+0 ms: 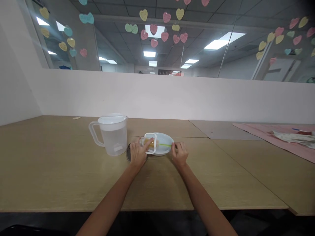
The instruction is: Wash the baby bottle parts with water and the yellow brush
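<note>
Right hand (180, 153), nearly closed, pinches green stick (164, 145).

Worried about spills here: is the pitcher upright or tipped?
Upright: the pitcher stands base down on the table, with its lid uppermost.

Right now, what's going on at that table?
A person is working with bare hands. The left hand holds a clear container with amber-coloured contents, a white loop around it. The right hand pinches one end of a thin yellow-green strip, above a white dish. A translucent lidded jug stands to their left. A dark round object lies partly hidden by the left hand.
</note>
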